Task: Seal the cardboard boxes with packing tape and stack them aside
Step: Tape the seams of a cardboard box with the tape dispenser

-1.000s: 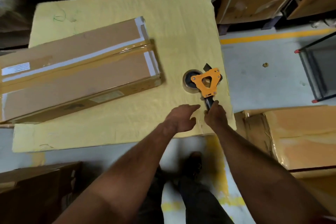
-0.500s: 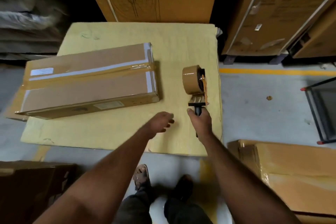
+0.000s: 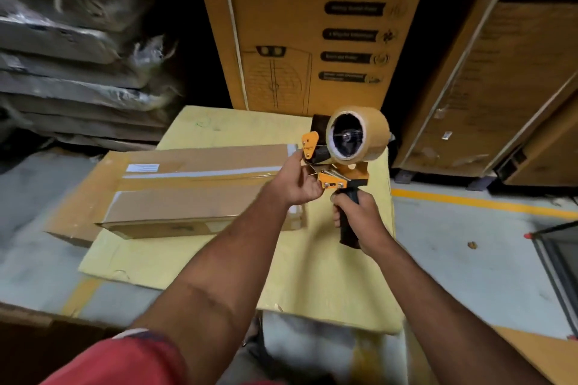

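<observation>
Tall printed cartons (image 3: 316,28) stand behind a yellow bench (image 3: 194,256). Above the bench's right half, the right hand (image 3: 359,219) wraps its grip fully round the black handle of the tape dispenser (image 3: 344,153), roll uppermost. The left hand (image 3: 297,181) pinches at the dispenser's orange front; the tape end is hard to make out. Left of the dispenser, a taped cardboard box (image 3: 187,191) lies flat on the bench, long axis running left to right, its right end hidden by the left hand.
</observation>
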Demonstrator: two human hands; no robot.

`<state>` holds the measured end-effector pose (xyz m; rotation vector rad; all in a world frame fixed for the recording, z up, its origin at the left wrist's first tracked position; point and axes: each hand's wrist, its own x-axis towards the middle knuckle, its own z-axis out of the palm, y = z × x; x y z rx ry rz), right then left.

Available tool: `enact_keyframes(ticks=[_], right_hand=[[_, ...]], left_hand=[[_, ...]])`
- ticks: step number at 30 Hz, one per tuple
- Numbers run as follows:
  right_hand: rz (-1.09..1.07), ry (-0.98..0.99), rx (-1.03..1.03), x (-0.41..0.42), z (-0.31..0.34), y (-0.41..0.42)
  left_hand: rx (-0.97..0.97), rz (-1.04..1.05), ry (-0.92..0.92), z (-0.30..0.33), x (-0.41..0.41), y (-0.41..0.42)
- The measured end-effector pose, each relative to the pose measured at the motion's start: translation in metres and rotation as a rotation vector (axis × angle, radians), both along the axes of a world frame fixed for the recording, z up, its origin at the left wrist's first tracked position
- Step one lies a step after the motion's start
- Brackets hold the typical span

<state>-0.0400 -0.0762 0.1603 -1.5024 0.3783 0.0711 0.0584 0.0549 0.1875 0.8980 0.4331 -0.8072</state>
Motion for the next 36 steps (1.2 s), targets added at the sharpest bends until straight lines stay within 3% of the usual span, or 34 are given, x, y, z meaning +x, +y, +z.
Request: enact_keyframes(ticks=[12,17,23,27,31,36], right_hand=[[-0.007,-0.01,-0.021,0.088,0.015,0.047],[-0.036,-0.008,-0.109,0.125,0.007,0.064],[-0.099,0.024,-0.21,0.147,-0.011,0.077],[-0.109,0.074,-0.267,0.151,-0.024,0.079],[-0.147,0.103,-0.322,0.151,-0.038,0.075],[-0.175,0.142,-0.35,0.153,-0.054,0.071]], left_hand=[[-0.028,0.023,0.14,-0.002,0.116,0.076],[-0.025,-0.171,0.108,-0.012,0.165,0.098],[0.115,-0.31,0.15,-0.038,0.204,0.101],[0.282,-0.422,0.083,-0.052,0.224,0.096],[0.289,-0.533,0.046,-0.067,0.244,0.091],[0.471,-0.705,-0.199,-0.086,0.254,0.082]])
